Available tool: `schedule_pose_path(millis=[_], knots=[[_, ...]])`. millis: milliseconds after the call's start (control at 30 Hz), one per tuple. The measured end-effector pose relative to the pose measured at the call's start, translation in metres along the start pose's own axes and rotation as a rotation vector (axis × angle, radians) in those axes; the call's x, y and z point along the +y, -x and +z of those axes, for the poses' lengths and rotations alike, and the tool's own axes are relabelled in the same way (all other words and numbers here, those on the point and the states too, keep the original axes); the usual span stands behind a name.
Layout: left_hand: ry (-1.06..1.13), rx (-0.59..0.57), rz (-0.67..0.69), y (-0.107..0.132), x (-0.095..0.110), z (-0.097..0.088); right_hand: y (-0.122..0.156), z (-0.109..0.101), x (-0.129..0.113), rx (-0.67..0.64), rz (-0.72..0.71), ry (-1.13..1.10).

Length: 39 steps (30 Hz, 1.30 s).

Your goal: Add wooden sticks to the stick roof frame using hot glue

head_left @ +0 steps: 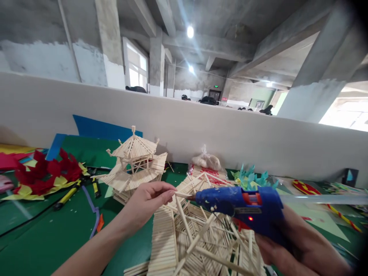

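My right hand (pixel 299 237) grips a blue hot glue gun (pixel 238 203), its red light lit and a clear glue stick (pixel 322 199) jutting from the back. The gun's nozzle points left, close to the fingertips of my left hand (pixel 152 199). Those fingers pinch one end of a short wooden stick (pixel 181 194), whose other end meets the nozzle. Below both hands lies a partly built model of wooden sticks (pixel 163 234), with slatted panels and an open frame. A finished-looking stick pagoda (pixel 135 149) stands behind my left hand.
Red felt shapes (pixel 46 170) and a yellow-handled cutter (pixel 69 194) lie at left on the green table (pixel 57 234). A plastic bag (pixel 205 163), teal paper leaves (pixel 254 177) and a pale paper sheet (pixel 324 222) are toward the right. A white partition (pixel 178 119) borders the back.
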State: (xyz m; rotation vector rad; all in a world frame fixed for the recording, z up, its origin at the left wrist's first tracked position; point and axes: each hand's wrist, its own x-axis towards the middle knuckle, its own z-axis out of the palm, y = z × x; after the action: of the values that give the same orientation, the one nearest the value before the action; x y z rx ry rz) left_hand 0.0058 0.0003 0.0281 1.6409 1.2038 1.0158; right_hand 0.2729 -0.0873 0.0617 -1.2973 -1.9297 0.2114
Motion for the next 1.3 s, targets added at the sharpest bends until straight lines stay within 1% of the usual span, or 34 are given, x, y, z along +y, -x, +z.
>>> schedule_pose_path(millis=[100, 267, 367, 500, 700, 867, 1000, 1300], knots=[[0.011, -0.001, -0.002, -0.001, -0.001, -0.001, -0.011, 0.006, -0.01, -0.076, -0.044, 0.037], [0.046, -0.028, 0.006, -0.001, -0.001, -0.001, -0.024, 0.009, -0.016, -0.122, -0.136, 0.051], [0.065, -0.033, 0.009, 0.0, 0.001, 0.0, -0.028, 0.01, -0.017, -0.153, -0.168, 0.062], [0.077, -0.024, 0.009, -0.001, 0.002, 0.001, -0.029, 0.013, -0.017, -0.137, -0.196, 0.077], [0.097, -0.04, 0.025, -0.003, -0.003, 0.001, -0.029, 0.018, -0.02, -0.081, -0.255, 0.108], [0.115, -0.047, 0.031, -0.003, -0.003, 0.001, -0.025, 0.02, -0.014, -0.094, -0.264, 0.173], [0.118, -0.049, 0.034, -0.002, -0.002, 0.0, -0.023, 0.021, -0.01, -0.15, -0.264, 0.197], [0.128, -0.056, 0.07, -0.005, -0.008, -0.001, -0.022, 0.022, -0.011, -0.14, -0.228, 0.251]])
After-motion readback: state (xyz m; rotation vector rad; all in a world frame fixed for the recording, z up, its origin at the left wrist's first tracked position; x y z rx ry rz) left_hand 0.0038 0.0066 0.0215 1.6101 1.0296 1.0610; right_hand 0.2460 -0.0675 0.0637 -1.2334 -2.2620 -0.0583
